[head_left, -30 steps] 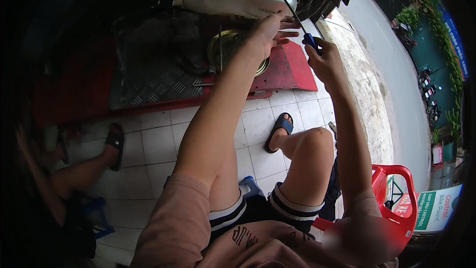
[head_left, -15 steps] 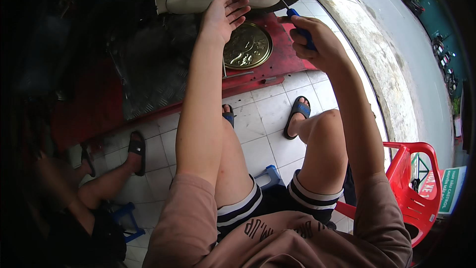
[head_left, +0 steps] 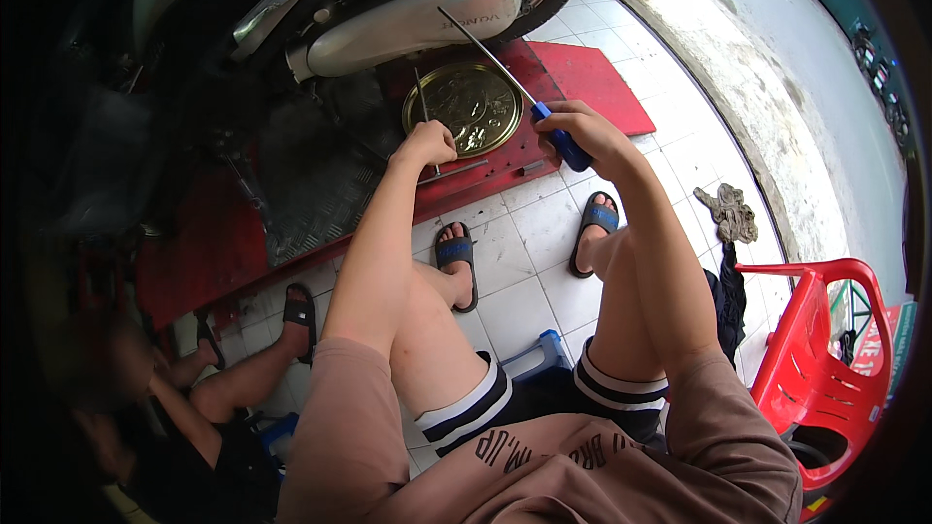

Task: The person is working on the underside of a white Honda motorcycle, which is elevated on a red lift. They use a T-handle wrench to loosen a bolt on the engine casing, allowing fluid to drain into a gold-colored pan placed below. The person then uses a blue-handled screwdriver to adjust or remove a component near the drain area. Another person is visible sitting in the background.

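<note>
My right hand [head_left: 587, 136] is closed round the blue handle of a long screwdriver [head_left: 500, 66]. Its thin metal shaft slants up and left, with the tip in front of the motor scooter's silver side cover [head_left: 408, 21]. My left hand [head_left: 425, 144] curls over the near left edge of a round gold-coloured metal tray [head_left: 507, 114]. A thin T-handle wrench [head_left: 421, 92] shows above and below these fingers, its crossbar at the near side; the grip itself is partly hidden.
The tray lies on a red metal platform [head_left: 519, 167] beneath the scooter, beside a dark textured mat [head_left: 320, 199]. Another person [head_left: 218, 408] sits at my left. A red plastic chair [head_left: 825, 369] and a crumpled cloth [head_left: 728, 212] are at my right; a road runs beyond.
My left hand has come down from beside the side cover and closed at the wrench. The right hand has lowered with the screwdriver. The view has shifted, showing more of the scooter.
</note>
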`<action>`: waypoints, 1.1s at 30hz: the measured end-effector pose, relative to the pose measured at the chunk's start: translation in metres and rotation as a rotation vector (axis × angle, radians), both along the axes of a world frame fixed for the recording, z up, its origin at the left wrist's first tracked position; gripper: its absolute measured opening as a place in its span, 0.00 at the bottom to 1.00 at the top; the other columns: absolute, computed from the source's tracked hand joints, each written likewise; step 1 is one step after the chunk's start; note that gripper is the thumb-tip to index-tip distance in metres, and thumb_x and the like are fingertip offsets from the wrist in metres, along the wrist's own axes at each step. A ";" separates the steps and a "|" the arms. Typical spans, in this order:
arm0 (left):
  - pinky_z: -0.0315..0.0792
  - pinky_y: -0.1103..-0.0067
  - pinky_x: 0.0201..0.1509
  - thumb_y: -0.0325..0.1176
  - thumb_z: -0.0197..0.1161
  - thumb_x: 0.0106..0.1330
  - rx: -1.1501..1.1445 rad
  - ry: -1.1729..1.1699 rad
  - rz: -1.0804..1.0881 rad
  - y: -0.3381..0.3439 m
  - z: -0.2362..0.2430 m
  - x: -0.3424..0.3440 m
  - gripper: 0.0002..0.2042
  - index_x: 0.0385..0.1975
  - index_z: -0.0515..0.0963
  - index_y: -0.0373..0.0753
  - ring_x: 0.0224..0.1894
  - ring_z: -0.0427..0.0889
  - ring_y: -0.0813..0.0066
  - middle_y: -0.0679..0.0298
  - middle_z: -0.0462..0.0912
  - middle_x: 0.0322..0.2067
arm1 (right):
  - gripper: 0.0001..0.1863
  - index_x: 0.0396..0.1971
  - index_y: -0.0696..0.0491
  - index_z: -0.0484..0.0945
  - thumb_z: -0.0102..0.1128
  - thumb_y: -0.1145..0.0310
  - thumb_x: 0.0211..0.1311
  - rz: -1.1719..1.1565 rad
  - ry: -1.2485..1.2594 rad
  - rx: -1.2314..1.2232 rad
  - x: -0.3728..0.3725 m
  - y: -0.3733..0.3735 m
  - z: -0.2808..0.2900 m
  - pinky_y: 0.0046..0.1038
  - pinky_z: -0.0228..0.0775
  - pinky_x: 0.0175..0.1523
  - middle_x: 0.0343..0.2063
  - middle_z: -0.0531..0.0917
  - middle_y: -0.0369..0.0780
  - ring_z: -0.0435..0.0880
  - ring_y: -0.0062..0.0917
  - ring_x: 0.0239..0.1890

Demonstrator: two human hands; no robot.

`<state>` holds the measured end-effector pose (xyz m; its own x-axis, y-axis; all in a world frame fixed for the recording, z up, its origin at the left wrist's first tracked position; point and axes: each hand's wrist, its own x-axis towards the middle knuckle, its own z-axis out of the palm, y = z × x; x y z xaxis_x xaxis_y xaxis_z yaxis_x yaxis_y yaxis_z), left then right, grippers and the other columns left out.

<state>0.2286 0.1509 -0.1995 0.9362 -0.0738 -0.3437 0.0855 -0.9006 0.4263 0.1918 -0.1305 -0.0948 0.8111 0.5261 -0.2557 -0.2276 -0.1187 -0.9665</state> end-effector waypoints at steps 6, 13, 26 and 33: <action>0.75 0.71 0.47 0.37 0.73 0.47 0.067 0.041 -0.091 -0.003 -0.026 -0.019 0.12 0.30 0.84 0.41 0.41 0.83 0.61 0.55 0.84 0.34 | 0.08 0.25 0.59 0.76 0.53 0.69 0.54 -0.042 0.087 -0.104 0.016 -0.015 -0.016 0.22 0.66 0.24 0.19 0.77 0.38 0.75 0.20 0.19; 0.74 0.64 0.45 0.31 0.67 0.52 0.265 -0.204 -0.146 -0.020 -0.034 -0.036 0.08 0.29 0.78 0.37 0.42 0.81 0.53 0.52 0.82 0.32 | 0.11 0.22 0.59 0.73 0.56 0.67 0.57 -0.052 0.075 -0.289 0.013 -0.015 -0.012 0.23 0.65 0.23 0.17 0.75 0.39 0.73 0.20 0.16; 0.71 0.61 0.40 0.22 0.60 0.55 -0.143 -0.804 0.145 -0.022 0.034 -0.024 0.05 0.29 0.74 0.29 0.38 0.77 0.44 0.45 0.77 0.33 | 0.02 0.33 0.57 0.71 0.51 0.74 0.63 -0.153 0.386 0.128 0.003 0.015 -0.054 0.25 0.69 0.25 0.21 0.75 0.37 0.75 0.22 0.21; 0.70 0.60 0.40 0.22 0.59 0.54 -0.103 -0.687 0.111 -0.029 0.010 -0.021 0.05 0.30 0.73 0.31 0.38 0.76 0.44 0.49 0.77 0.32 | 0.20 0.45 0.58 0.72 0.58 0.66 0.51 -0.138 -0.301 -0.687 0.042 0.066 -0.122 0.40 0.73 0.48 0.38 0.81 0.54 0.81 0.46 0.42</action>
